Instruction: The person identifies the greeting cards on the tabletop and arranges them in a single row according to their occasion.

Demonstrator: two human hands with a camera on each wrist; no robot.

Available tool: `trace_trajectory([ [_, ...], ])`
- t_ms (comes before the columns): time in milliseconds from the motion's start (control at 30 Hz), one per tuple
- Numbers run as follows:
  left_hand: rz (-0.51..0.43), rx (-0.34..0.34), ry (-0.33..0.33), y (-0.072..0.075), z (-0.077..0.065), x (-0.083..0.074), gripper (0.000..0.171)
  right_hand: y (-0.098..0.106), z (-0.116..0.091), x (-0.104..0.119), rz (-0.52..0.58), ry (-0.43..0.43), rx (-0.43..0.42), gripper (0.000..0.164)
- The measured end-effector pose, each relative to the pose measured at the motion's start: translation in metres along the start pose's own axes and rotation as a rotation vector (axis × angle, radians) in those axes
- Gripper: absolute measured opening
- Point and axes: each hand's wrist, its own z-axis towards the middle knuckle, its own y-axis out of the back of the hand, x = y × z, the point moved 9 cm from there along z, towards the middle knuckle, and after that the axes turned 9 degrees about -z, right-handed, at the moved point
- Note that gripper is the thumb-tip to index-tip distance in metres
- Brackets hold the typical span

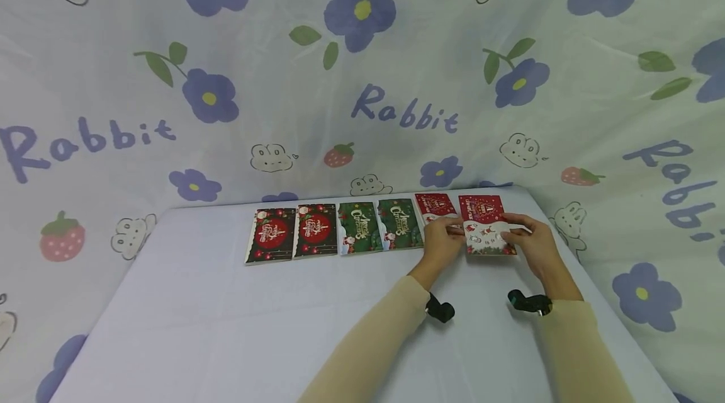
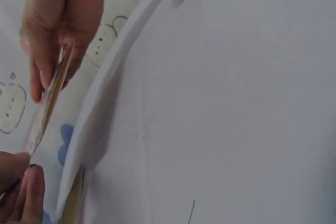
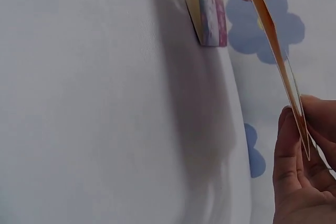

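Note:
Both hands hold a red and white Christmas card (image 1: 488, 227) between them at the right end of a row of cards. My left hand (image 1: 443, 243) pinches its left edge, fingertips and thumb visible in the left wrist view. On the opposite edge, my right hand (image 1: 535, 247) grips it between thumb and fingers. Seen edge-on in the right wrist view, the card (image 3: 278, 45) is thin and brownish along its side, raised off the cloth. Just left of it lies another red card (image 1: 435, 204), its lower part hidden behind my left hand.
Two green Christmas cards (image 1: 360, 227) and two dark cards with red circles (image 1: 270, 234) lie side by side further left. They rest on a white-covered table (image 1: 226, 327). Behind and beside it hangs a patterned curtain (image 1: 396, 157) with flowers and rabbits.

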Motion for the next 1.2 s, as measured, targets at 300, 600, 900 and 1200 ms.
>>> trace_trajectory([
  [300, -0.014, 0.096, 0.148, -0.013, 0.009, 0.018, 0.033, 0.0, 0.025, 0.0, -0.028, -0.077, -0.013, 0.059],
  [600, -0.017, 0.136, 0.197, -0.018, 0.013, 0.025, 0.036, -0.008, 0.046, -0.009, 0.018, -0.092, 0.001, 0.063],
  [900, -0.008, 0.166, 0.208, -0.024, 0.016, 0.033, 0.036, -0.017, 0.057, -0.014, 0.011, -0.078, 0.034, 0.068],
  [1200, 0.035, 0.165, 0.23, -0.025, 0.018, 0.039, 0.036, -0.022, 0.062, -0.016, -0.064, -0.098, 0.054, 0.068],
])
